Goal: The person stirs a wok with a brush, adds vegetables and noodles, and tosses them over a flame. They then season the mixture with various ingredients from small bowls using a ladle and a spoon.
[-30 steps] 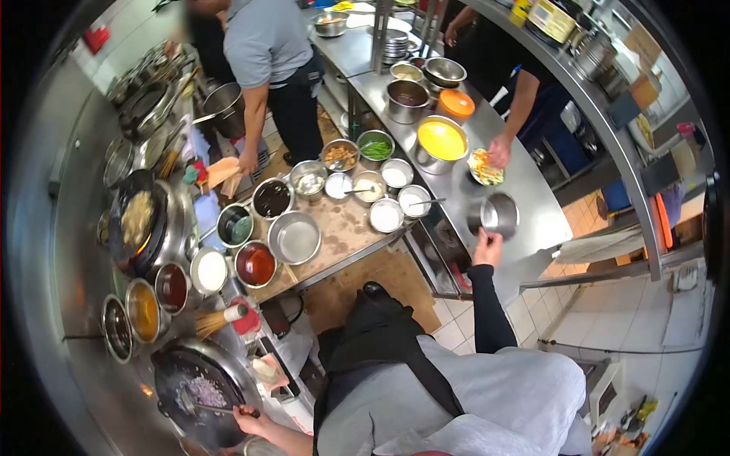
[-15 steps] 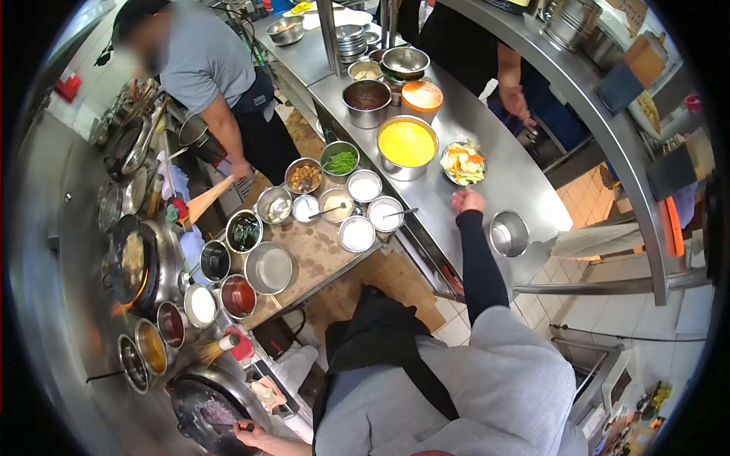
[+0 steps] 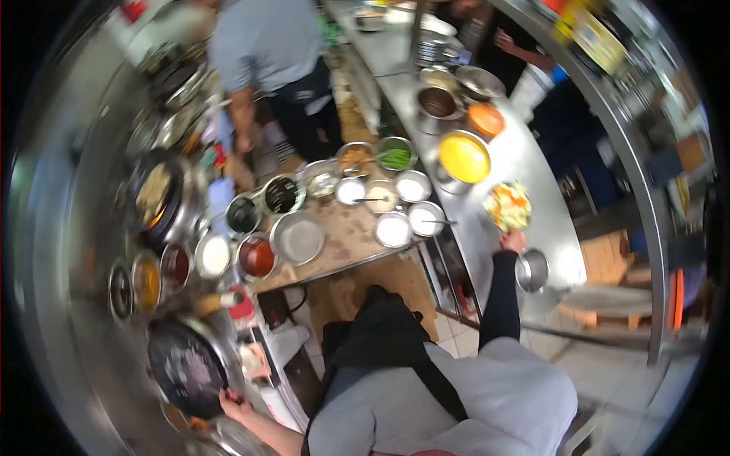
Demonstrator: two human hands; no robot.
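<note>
My right hand (image 3: 514, 241), at the end of a black sleeve, closes on the near rim of a bowl of cut vegetables (image 3: 509, 205) with pale green and orange pieces. An empty metal pot (image 3: 532, 270) stands just beside it. Down at the left, my left hand (image 3: 236, 404) is closed at the edge of a black wok (image 3: 171, 365), apparently gripping its handle. Motion blurs the fingers there. Pale pinkish bits (image 3: 199, 371) lie inside the wok.
A yellow-filled pot (image 3: 464, 158) and an orange-topped tub (image 3: 486, 119) stand on the steel counter (image 3: 559, 228). Several seasoning bowls, a large empty pot (image 3: 297, 238) and red sauce (image 3: 257, 257) crowd the middle station. A co-worker (image 3: 277, 61) stands at the far left; another person's hand (image 3: 505, 42) is across the counter.
My right hand has reached forward and taken hold of the vegetable bowl's rim. The wok has shifted left with my left hand. The whole view has turned, and the co-worker's hand has lowered.
</note>
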